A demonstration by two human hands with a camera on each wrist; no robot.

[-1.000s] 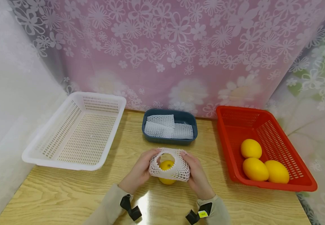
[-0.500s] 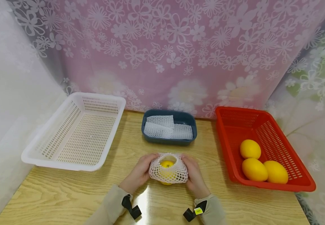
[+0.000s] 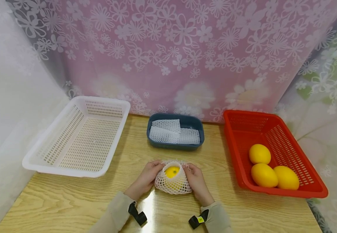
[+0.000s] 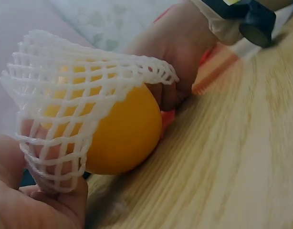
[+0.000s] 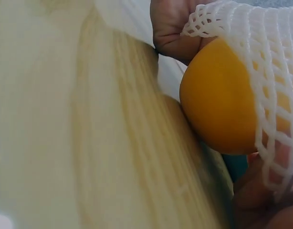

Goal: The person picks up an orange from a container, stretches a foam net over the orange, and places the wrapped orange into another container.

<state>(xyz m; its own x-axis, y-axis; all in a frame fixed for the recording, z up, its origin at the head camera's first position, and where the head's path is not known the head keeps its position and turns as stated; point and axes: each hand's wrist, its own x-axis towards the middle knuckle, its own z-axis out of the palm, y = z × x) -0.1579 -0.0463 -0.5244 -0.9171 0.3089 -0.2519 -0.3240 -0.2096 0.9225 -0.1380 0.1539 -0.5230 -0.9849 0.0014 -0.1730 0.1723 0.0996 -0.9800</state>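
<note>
A white foam fruit net [image 3: 171, 187] is draped over a round yellow-orange fruit [image 3: 172, 172] on the table, near its front. The top of the fruit shows through the net's round opening. My left hand [image 3: 147, 177] grips the net's left side, fingers inside it and thumb outside. Opposite, my right hand [image 3: 196, 182] holds the right side in the same way. In the left wrist view the lower part of the fruit [image 4: 130, 131] is bare below the net's edge [image 4: 84, 129]. The right wrist view likewise shows bare fruit [image 5: 218, 100] beside the mesh [image 5: 273, 81].
Behind the hands stands a blue tray [image 3: 175, 146] with several flat foam nets [image 3: 165, 132]. At left is a white basket [image 3: 105, 158]. A red basket [image 3: 238, 155] at right holds 3 yellow fruits [image 3: 264, 175]. A floral curtain [image 3: 171, 64] hangs behind the table [image 3: 69, 197].
Both hands have drawn the net down over the fruit. It was held above and behind the fruit; now it surrounds it, and the fruit's top shows in the opening.
</note>
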